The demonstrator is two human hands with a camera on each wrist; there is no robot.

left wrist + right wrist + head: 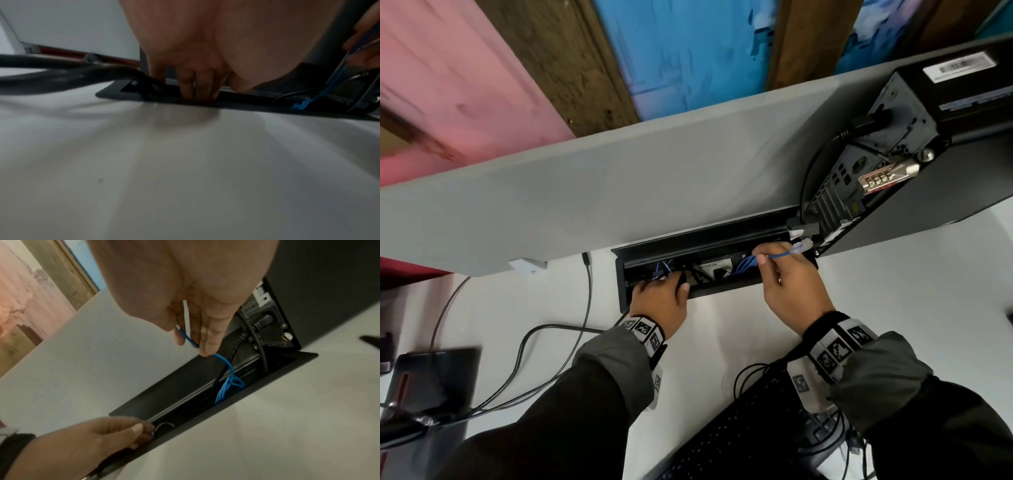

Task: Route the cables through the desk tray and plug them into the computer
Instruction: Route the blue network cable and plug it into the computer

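A black desk tray (pixel 722 291) is sunk into the white desk, lid open. My right hand (pixel 760 258) pinches a blue network cable (pixel 779 255) just above the tray's right end. Its clear plug (pixel 802 246) points at the rear of the black computer (pixel 914 113). In the right wrist view the blue cable (pixel 224 361) drops to a blue bundle (pixel 228 386) inside the tray (pixel 205 417). My left hand (pixel 667 279) curls into the tray's left end. A bit of blue shows at its fingertips (pixel 144 433). The fingers (pixel 195 92) dip below the rim.
A grey partition (pixel 619 178) stands behind the tray. A power cable (pixel 873 123) and a combination lock (pixel 883 176) hang on the computer's rear. A keyboard (pixel 739 428) lies near me. Black cables (pixel 534 359) run left to a monitor base (pixel 431 377).
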